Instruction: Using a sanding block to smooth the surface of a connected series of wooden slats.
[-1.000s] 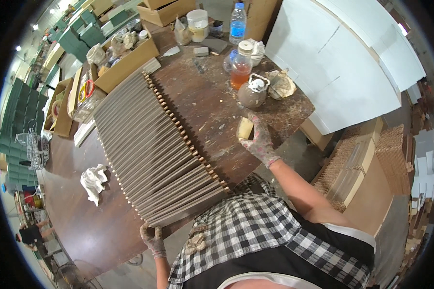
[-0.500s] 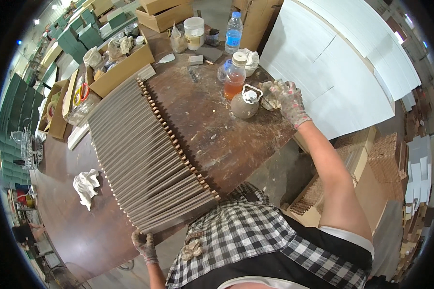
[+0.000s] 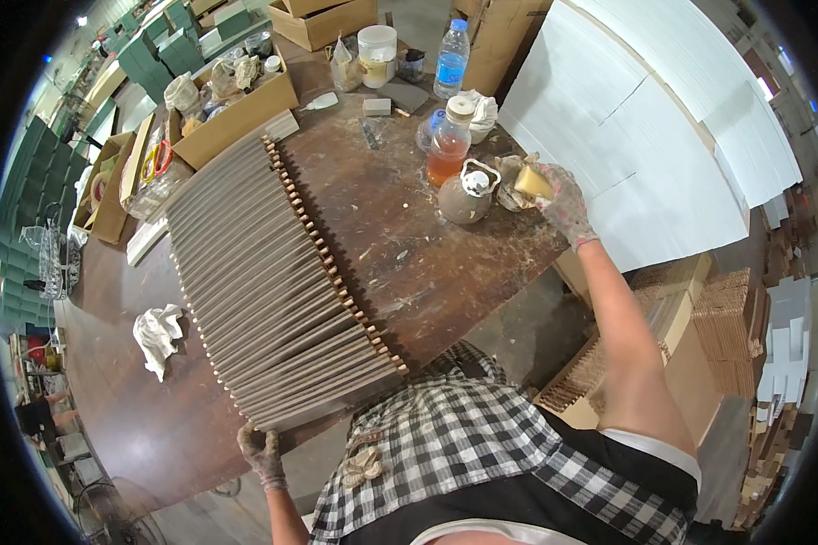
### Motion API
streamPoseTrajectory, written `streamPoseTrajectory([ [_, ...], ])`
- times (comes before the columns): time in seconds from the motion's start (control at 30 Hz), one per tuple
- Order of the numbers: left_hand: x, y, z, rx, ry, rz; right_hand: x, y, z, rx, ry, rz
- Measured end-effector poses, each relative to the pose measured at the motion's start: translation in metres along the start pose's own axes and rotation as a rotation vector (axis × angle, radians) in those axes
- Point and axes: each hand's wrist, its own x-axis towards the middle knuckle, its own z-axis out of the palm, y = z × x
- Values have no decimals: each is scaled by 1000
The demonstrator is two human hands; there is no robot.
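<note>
My right hand [image 3: 568, 204], in a stained, speckled glove, grips a pale yellow sponge-like block [image 3: 533, 184] over a crumpled brownish bag or cloth [image 3: 509, 173]. A round grey-brown pot [image 3: 464, 202] with a white handled top stands just left of that bag. My left hand [image 3: 262, 452], also gloved, is by the table's front edge at the near-left corner of a long row of wooden strips [image 3: 264, 282]. Its thumb and fingers are curved with a gap between them, and I see nothing in it. The strips lie side by side, brownish-grey on top with paler ends.
Bottles, one with amber liquid [image 3: 447, 154] and one with a blue label [image 3: 452, 64], stand beyond the pot. A white tub [image 3: 376, 54] and open cartons [image 3: 236, 109] line the far side. A white cloth [image 3: 159, 338] lies left. Large white sheets [image 3: 609, 136] lean at right.
My right hand has lifted slightly and turned, and the yellow block now shows in its fingers. My left hand has shifted a little left and its fingers look more curved apart.
</note>
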Motion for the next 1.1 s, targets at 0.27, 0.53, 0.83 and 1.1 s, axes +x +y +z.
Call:
streamPoseTrajectory([
  [0.27,1,4,1,-15,-6,-21,16,-3,-9,139,-122,28],
  [0.53,2,-2,5,-58,12,20,23,3,6,38,-128,74],
  [0.83,4,1,8,37,39,65,9,5,4,12,109,-10],
  [1.1,0,-2,7,151,116,-35,-71,-108,17,413,221,-283],
])
